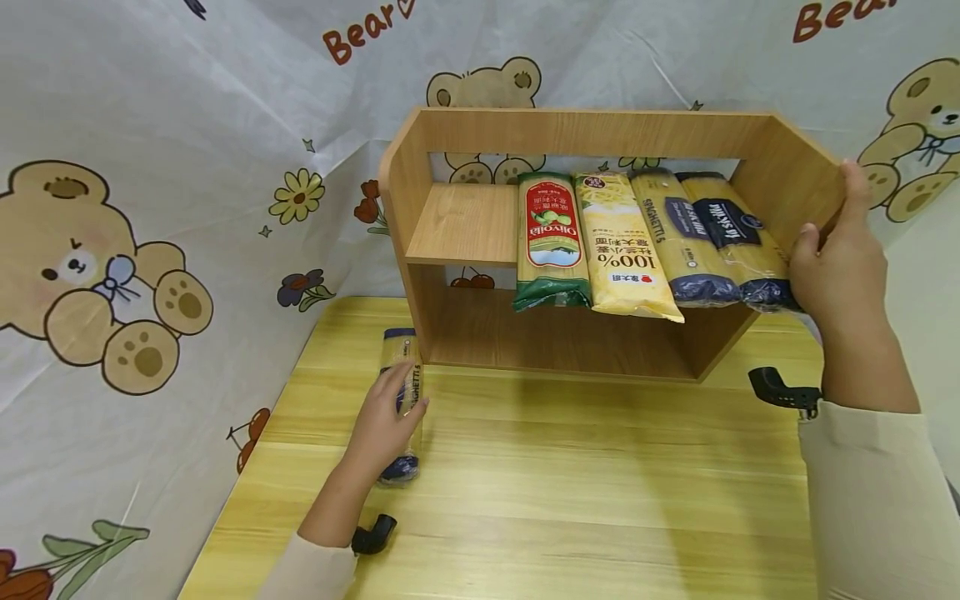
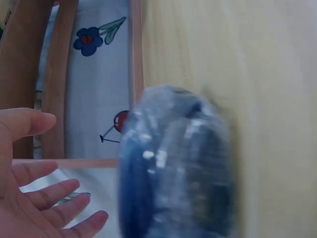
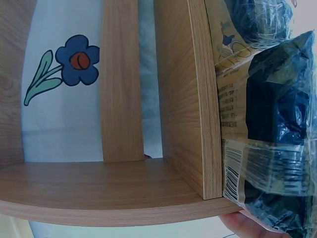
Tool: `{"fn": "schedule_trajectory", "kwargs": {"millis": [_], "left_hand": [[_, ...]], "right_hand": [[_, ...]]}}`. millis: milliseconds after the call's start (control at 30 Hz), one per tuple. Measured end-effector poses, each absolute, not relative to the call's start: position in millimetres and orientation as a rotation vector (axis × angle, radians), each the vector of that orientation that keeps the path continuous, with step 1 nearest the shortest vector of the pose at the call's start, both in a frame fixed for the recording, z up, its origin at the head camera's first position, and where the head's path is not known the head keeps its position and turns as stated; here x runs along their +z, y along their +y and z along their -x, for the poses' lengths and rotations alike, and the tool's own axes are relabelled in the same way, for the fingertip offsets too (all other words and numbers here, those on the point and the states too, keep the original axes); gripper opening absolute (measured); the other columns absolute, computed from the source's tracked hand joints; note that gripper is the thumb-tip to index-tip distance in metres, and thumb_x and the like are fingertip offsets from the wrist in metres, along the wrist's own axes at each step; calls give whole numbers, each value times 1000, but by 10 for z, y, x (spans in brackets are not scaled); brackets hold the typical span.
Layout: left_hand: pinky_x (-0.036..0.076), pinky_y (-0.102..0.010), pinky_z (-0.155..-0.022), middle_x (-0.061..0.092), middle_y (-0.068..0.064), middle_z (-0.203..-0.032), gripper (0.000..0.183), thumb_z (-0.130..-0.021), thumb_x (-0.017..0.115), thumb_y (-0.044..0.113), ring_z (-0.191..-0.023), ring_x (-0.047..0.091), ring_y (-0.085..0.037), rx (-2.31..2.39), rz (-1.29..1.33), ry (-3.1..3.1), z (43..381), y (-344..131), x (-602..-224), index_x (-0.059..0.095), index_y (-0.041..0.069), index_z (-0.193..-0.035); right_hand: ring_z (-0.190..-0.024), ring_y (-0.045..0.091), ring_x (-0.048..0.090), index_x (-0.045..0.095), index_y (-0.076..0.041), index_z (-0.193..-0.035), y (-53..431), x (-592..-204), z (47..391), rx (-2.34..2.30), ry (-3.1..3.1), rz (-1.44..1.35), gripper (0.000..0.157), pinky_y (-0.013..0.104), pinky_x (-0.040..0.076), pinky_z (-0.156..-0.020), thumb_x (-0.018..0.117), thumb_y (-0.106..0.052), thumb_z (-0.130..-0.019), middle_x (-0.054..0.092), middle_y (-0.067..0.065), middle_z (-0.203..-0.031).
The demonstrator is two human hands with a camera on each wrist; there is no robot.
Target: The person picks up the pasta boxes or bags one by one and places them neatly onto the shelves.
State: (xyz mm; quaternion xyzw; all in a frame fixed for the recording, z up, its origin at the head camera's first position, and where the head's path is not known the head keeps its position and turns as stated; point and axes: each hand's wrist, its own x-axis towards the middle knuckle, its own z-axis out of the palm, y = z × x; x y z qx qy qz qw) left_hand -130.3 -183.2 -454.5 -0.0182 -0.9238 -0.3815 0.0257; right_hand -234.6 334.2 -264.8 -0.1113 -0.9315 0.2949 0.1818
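On the table to the left of a wooden shelf lies a spaghetti pack with dark blue ends. My left hand hovers over it with spread fingers; the left wrist view has the pack's blurred plastic end beside the hand, with a gap between them. At the shelf's right side panel, my right hand grips the edge, thumb on the inner side near the end pasta pack. In the right wrist view, only part of a finger shows below the panel.
Side by side on the upper board lie a green-ended pasta pack, a yellow pasta pack and a blue-ended spaghetti pack, their ends overhanging the front. A bear-print cloth hangs behind the yellowish wooden table.
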Motion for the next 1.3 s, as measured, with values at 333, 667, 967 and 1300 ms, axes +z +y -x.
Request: {"fn": "schedule_trajectory", "kwargs": {"millis": [333,667,967,1300], "left_hand": [[34,-66,-114,30,-24,-160,77,-95,68,28,-147,30,-48,-1061,-110,-2957,1247,-1937,-4727,31,4,-158],[45,-64,-101,31,-33,-148,94,-85,79,37,-134,34,-48,-1002,-312,-3023,1215,-1954,-4780,31,-1,-157],[50,-51,-75,41,-33,-127,108,-79,82,48,-109,45,-43,-831,-348,-3091,1218,-1935,-4820,28,0,-158],[51,-65,-82,41,-44,-132,104,-79,80,40,-113,50,-59,-666,-309,-3173,1309,-1863,-4742,27,-7,-155]], "right_hand": [[-137,60,39,-17,-51,-153,3348,-2652,2348,834,-2633,307,70,70,31,-113,27,-29,-105,28,37,-158],[-136,60,40,-17,-51,-154,3340,-2651,2343,839,-2628,305,70,70,31,-112,28,-29,-105,28,38,-157],[-135,60,41,-16,-51,-154,3349,-2655,2349,834,-2622,303,69,71,32,-112,27,-30,-105,30,38,-157],[-135,60,41,-16,-51,-154,3355,-2664,2356,827,-2617,305,69,71,32,-111,27,-29,-105,30,37,-157]]}}
